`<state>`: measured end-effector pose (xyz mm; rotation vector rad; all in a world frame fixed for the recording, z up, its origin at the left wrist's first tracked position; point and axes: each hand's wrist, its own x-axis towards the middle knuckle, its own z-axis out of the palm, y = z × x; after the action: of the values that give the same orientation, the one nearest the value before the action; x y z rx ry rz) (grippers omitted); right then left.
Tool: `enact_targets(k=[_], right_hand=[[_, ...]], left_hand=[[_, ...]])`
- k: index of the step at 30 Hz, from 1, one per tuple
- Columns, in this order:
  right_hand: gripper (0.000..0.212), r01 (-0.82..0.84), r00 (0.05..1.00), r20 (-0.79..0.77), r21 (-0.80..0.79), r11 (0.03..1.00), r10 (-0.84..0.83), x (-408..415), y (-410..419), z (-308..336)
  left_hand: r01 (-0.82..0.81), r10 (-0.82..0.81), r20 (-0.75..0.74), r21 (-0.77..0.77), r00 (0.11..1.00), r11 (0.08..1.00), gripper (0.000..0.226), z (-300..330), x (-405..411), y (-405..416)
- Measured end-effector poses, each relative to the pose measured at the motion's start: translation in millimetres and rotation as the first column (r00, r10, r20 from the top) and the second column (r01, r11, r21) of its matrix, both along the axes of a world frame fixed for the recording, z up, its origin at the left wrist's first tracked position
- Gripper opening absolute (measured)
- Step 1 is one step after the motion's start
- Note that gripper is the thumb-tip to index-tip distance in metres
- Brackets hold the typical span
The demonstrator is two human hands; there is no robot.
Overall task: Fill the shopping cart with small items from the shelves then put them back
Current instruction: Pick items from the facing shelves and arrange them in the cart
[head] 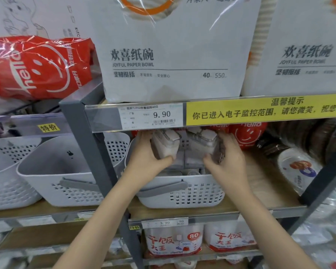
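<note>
Both hands grip clear plastic containers at frame centre, just under the price rail. Left hand (pixel 146 155) wraps the left container (pixel 166 145), thumb along its lower edge, fingers behind it. Right hand (pixel 226 161) wraps the right container (pixel 202 145), thumb at its lower left corner, fingers curled over the far side. Containers sit side by side, close together; cannot tell if they touch. Both look clear with pale contents and hinged-looking tops, detail blurred. They are held above a white perforated basket (pixel 182 193) with a grey handle, which stands on the wooden shelf (pixel 260 191); more items lie inside the basket, too hidden to name.

Outward: red "hello" smiley bag (pixel 248 134) just behind the right hand. Stacked paper plates (pixel 297 169) in wrap lean at right of frame. Two more white baskets (pixel 56 175) at left on the neighbouring shelf, one with a grey handle. Grey upright post (pixel 89 152) divides the two bays. Price tag (pixel 151 117) reading 9.90 on the rail above the hands, yellow notice strip (pixel 260 110) beside it to the right. Upper shelf holds white "Joyful Paper Bowl" packs (pixel 169 59), and a red "hello" pack (pixel 39 66) at upper left. Lower shelf, bottom centre: packs with red lettering (pixel 173 243) and an "80" badge.
</note>
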<state>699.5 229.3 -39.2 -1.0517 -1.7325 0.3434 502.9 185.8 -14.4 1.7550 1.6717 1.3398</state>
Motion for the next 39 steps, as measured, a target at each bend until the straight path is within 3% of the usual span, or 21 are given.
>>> enact_targets(k=[8, 13, 17, 22, 26, 30, 31, 34, 39], right_hand=[[0.066, -0.244, 0.958, -0.150, 0.024, 0.970, 0.244, -17, -53, 16], [0.060, -0.390, 0.892, -0.279, -0.075, 0.918, 0.357, -48, -100, 17], [0.053, -0.535, 0.818, -0.356, -0.187, 0.823, 0.451, -99, -131, 12], [0.045, -0.728, 0.677, -0.481, -0.325, 0.604, 0.558, -185, -174, -2], [0.042, -0.817, 0.574, -0.501, -0.406, 0.410, 0.648, -257, -221, -16], [0.039, -0.857, 0.466, -0.524, -0.466, 0.218, 0.713, -329, -279, -31], [0.038, -0.859, 0.440, -0.527, -0.484, 0.169, 0.727, -346, -295, -35], [0.037, -0.843, 0.373, -0.538, -0.538, 0.034, 0.756, -395, -343, -48], [0.039, -0.793, 0.268, -0.556, -0.592, -0.148, 0.787, -459, -408, -63]], left_hand=[[0.077, -0.085, 0.169, 0.050, 0.982, 0.996, 0.069, 1, -9, -69], [0.105, -0.099, 0.272, -0.008, 0.957, 0.994, 0.070, -6, -35, -115], [0.030, 0.001, 0.399, -0.070, 0.917, 0.997, 0.070, -17, -78, -165], [-0.186, 0.287, 0.645, -0.222, 0.709, 0.957, 0.054, -39, -145, -249], [-0.299, 0.439, 0.726, -0.324, 0.530, 0.898, 0.082, -49, -191, -332], [-0.401, 0.502, 0.818, -0.375, 0.283, 0.836, 0.096, -51, -223, -413], [-0.437, 0.505, 0.835, -0.379, 0.217, 0.815, 0.090, -53, -230, -432], [-0.575, 0.518, 0.852, -0.387, 0.076, 0.721, 0.062, -63, -247, -487], [-0.776, 0.571, 0.818, -0.407, -0.074, 0.483, 0.097, -84, -282, -565]])
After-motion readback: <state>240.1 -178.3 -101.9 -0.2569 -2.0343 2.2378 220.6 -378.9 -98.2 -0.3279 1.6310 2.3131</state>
